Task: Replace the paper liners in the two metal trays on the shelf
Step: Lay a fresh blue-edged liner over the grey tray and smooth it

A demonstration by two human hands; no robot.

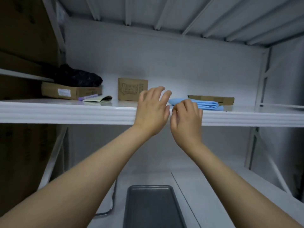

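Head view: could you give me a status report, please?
Left hand open at shelf edge. Right hand curled by blue folded stack, grip unclear. Metal tray below, bare.

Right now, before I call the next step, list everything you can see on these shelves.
upper shelf: one, white, across mid-view
black bundle: one, black, atop the labelled box
labelled box: one, brown, upper shelf, far left
pen: one, purple, before that box
booklet: one, pale, right of the pen
small box: one, brown, upright, shelf centre
blue folded sheets: one stack, light blue, right of centre
thin box: one, brown, behind the sheets
metal tray: one, dark grey, lower shelf, no liner visible
cable: one, grey, left of the tray
left hand: one, fingers spread, over the shelf edge
right hand: one, fingers curled at the sheets' near end, grip unclear
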